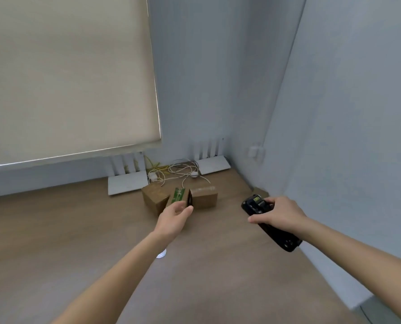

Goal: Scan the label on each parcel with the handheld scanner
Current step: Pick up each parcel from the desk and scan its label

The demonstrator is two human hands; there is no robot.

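parcels [204, 199] before routers [127, 185], seemingly touching

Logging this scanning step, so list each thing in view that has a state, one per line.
Left hand: grips the middle parcel.
Right hand: holds the scanner.
Scanner: lifted, head towards the parcels.
Middle parcel: tilted, green label up.
Left parcel: on the table.
Right parcel: on the table.
Blind: down.
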